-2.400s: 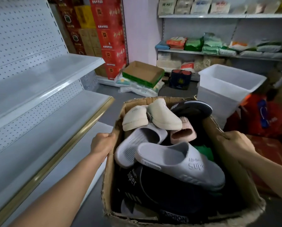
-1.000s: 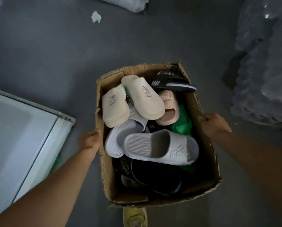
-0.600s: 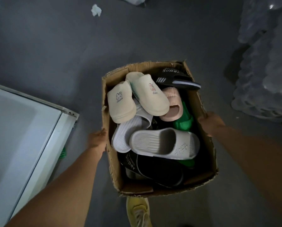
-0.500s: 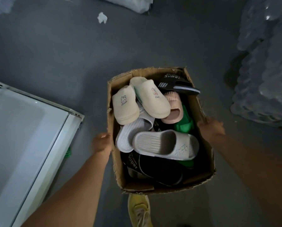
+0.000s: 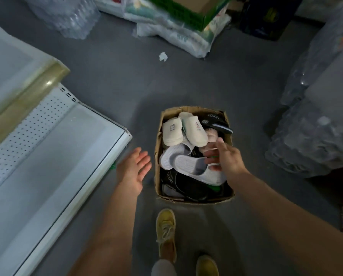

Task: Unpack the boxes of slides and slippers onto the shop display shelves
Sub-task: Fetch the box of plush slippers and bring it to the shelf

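**Reaching into the box for the first slide**

Cardboard box [image 5: 194,154] set on the grey floor [image 5: 196,82], just right of the white display shelf [image 5: 53,156]; packed with slides and slippers, none yet on the shelf by the look of it. Left hand [image 5: 133,170] spread, palm up, fingers straight, hovering just left of the box and holding nothing. Right hand [image 5: 224,158] over the box's right half, fingers loosely parted and curling down toward the pale grey slide [image 5: 192,168]; blurred, so contact cannot be told for sure, but no grip seems closed yet.

Probably best to take the top layer first: the grey slide lying across the box's middle, then the two cream slippers [image 5: 184,130] at the far end of the box; pulling the black slide [image 5: 188,186] from beneath at the near end would likely drag the rest out. Better to hook the fingers through the strap rather than pinch the sole; foam of this sort should be light and springy, likely easy to lift one-handed. Worth bringing the left hand to the box's left wall to steady it, since the torn cardboard may shift. Pairs seem mixed; sensible to match each with its mate before placing on the shelf left of the box, toes outward.
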`<state>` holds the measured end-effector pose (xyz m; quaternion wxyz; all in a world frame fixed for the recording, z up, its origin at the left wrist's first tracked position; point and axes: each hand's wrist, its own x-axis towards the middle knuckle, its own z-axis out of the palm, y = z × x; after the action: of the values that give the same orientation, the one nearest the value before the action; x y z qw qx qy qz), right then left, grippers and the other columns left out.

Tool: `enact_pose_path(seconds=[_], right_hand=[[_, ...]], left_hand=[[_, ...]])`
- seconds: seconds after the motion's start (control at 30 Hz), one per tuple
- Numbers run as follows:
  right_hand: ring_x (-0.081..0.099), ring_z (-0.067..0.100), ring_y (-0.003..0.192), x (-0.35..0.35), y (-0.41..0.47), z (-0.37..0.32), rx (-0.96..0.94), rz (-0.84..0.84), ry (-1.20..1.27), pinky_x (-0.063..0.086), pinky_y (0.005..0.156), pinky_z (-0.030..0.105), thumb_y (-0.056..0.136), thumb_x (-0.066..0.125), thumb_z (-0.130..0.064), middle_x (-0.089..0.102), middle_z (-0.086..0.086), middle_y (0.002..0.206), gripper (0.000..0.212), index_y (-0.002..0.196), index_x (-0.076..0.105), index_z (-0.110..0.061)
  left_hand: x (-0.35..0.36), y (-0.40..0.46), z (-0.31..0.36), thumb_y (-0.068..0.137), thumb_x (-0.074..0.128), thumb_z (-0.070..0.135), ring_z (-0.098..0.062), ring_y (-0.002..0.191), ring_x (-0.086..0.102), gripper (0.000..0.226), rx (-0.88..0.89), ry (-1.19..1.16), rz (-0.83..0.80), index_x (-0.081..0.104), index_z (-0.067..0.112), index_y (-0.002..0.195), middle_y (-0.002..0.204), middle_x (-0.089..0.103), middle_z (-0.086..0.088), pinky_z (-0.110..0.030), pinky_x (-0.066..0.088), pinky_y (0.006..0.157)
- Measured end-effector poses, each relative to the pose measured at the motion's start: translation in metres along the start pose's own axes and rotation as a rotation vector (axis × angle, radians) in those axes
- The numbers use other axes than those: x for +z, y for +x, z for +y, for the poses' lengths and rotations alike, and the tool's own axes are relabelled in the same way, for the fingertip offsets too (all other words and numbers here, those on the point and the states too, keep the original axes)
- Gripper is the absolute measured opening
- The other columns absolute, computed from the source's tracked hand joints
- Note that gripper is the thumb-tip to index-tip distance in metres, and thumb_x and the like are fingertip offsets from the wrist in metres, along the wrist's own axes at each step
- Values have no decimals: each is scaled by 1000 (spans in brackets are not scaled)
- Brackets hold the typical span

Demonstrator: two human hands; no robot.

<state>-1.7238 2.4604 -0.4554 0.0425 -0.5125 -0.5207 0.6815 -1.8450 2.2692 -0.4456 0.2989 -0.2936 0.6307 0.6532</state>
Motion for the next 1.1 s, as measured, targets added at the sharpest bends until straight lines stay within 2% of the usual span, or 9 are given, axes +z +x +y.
enact_pose_path(seconds=[0.13,0.23,0.4,0.6,0.73,0.87,0.97,1.1], right_hand=[[66,20,70,11,-81,-45,-106,-183,-55,51,62,30,102,34,-42,72,11,88,44,104,66,-12],[66,21,72,22,-139,-72,-176,-289,-94,52,63,31,103,32,-41,72,13,92,48,106,67,-10],[61,21,68,53,-236,-109,-292,-484,-97,45,59,29,103,33,-38,69,12,83,46,103,66,-6],[65,18,67,107,-351,-128,-452,-706,-159,49,62,29,101,41,-33,73,5,80,33,95,69,-16],[66,20,70,144,-438,-115,-542,-867,-238,49,64,32,101,42,-31,73,6,82,31,97,69,-15],[63,20,66,176,-534,-83,-577,-1000,-285,47,62,31,102,41,-30,72,7,78,33,97,69,-12],[62,22,64,197,-616,-45,-569,-1108,-288,45,60,31,101,43,-29,70,10,77,33,100,68,-7],[62,25,67,215,-727,22,-592,-1246,-258,46,62,33,101,45,-29,70,16,87,30,103,68,-10]], left_hand=[[-40,-82,29,98,58,21,-19,92,67,19,97,-65,-9,64,12,114,100,70,-6,-32,54,80],[-71,-138,47,98,57,25,-19,91,67,16,166,-115,7,66,15,106,100,70,-5,-32,54,78],[-140,-227,82,104,37,44,-20,94,65,42,263,-393,-10,65,14,111,106,70,-5,-35,52,81],[-254,-337,98,103,39,42,-22,90,66,40,436,-572,98,66,13,110,103,72,-7,-36,52,84],[-349,-416,79,104,35,44,-22,90,67,46,534,-653,235,67,13,111,101,73,-6,-37,52,84],[-452,-501,36,104,36,38,-21,86,63,39,595,-726,412,67,13,105,95,71,-6,-36,50,80],[-520,-566,-7,103,37,35,-21,79,62,36,620,-795,518,65,13,103,87,71,-4,-34,50,78],[-605,-655,-70,104,35,39,-19,78,62,39,688,-868,643,65,14,105,91,70,-4,-34,50,77]])
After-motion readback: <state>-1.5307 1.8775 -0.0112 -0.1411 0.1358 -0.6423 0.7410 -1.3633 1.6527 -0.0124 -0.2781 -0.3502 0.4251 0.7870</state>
